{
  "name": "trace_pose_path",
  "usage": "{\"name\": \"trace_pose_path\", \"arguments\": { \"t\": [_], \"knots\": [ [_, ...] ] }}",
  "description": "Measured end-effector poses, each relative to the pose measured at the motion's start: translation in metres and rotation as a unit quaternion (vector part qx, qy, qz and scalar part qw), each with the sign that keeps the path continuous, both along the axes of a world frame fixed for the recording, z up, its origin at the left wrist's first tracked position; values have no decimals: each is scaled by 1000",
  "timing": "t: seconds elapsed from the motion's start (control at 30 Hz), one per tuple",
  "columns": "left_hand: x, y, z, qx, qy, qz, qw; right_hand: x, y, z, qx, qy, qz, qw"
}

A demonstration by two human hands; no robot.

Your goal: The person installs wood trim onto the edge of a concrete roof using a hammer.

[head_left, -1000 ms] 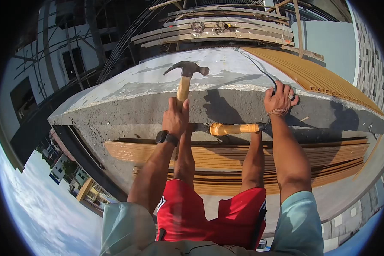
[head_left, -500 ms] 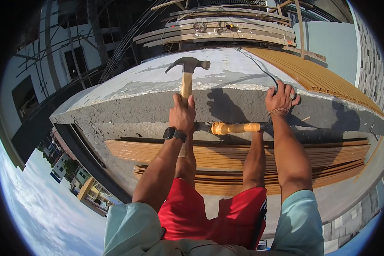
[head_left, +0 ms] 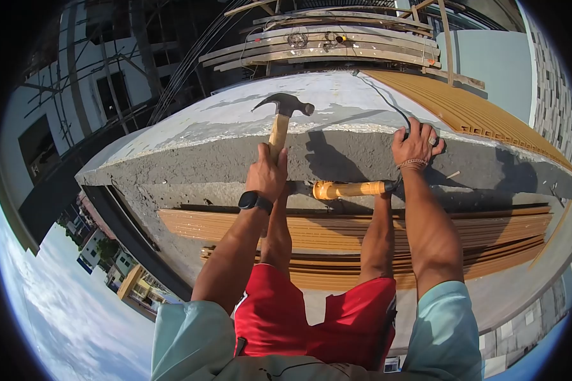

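The concrete ledge (head_left: 222, 155) spans your view, its rough gray strip near you and its patchy white part beyond. Low before you, behind your 2 bare legs, lie stacked brown slats (head_left: 327, 238); a ribbed brown panel (head_left: 470, 114) slopes along the ledge's right side. Wooden planks (head_left: 324, 54) run across the far end. A yellow tool (head_left: 349, 190) sits crosswise between the gray strip and the slats. Your hammer (head_left: 278, 130) is raised, head up, claw leftward, apart from the ledge. Your left hand (head_left: 267, 174) has its fingers wrapped around the wooden handle. Your right hand (head_left: 416, 145) rests on the ledge, fingers curled, where a dark cable (head_left: 394, 106) meets it; you can't tell whether they grip it. A watch (head_left: 255, 200) circles your left wrist.
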State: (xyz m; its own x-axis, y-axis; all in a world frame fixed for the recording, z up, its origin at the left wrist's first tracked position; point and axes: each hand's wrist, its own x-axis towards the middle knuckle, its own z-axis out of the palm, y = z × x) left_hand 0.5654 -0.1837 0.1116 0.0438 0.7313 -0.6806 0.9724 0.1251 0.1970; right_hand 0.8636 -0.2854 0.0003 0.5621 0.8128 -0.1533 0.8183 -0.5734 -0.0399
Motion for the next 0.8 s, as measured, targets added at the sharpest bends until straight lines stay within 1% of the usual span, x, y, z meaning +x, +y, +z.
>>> {"name": "trace_pose_path", "arguments": {
  "t": [0.07,0.1,0.17,0.2,0.23,0.27,0.3,0.33,0.37,0.43,0.5,0.57,0.63,0.7,0.73,0.77,0.8],
  "knots": [
    [1,8,2,6,21,-2,1000,-2,3,3,-8,3,-3,1000],
    [-1,13,4,15,3,9,1000,-2,3,3,-23,6,-10,1000],
    [-1,18,6,19,-32,21,999,0,1,-3,-12,-3,-9,1000],
    [7,10,9,45,-13,53,998,1,3,0,-14,3,-10,1000],
    [-1,3,8,38,-7,52,998,-1,1,3,-14,10,-7,1000],
    [-7,3,-4,25,2,7,1000,-1,0,1,-1,13,-3,1000],
    [-4,11,-5,17,9,-37,999,0,3,1,8,10,1,1000],
    [-5,18,-3,-13,9,-14,1000,-1,2,2,-5,8,1,1000],
    [-2,17,-2,-11,7,-16,1000,-1,0,-1,-23,6,-4,1000],
    [5,3,16,36,-8,71,997,-4,-6,2,-31,7,-4,999],
    [4,1,13,37,10,90,995,-1,-1,-1,-2,10,2,1000],
    [-12,8,5,-15,-14,9,1000,-2,1,1,6,-3,1,1000],
    [-6,10,15,-3,-23,2,1000,-2,1,2,-19,9,-8,1000],
    [8,-2,22,57,6,103,993,-2,-2,0,-14,12,-10,1000],
    [7,-4,19,36,23,82,996,-2,0,1,1,11,-4,1000],
    [1,-1,14,41,21,85,995,-2,2,3,6,10,-1,1000],
    [-3,6,16,33,-8,43,999,-5,2,5,-14,12,-6,1000]
  ]
}}
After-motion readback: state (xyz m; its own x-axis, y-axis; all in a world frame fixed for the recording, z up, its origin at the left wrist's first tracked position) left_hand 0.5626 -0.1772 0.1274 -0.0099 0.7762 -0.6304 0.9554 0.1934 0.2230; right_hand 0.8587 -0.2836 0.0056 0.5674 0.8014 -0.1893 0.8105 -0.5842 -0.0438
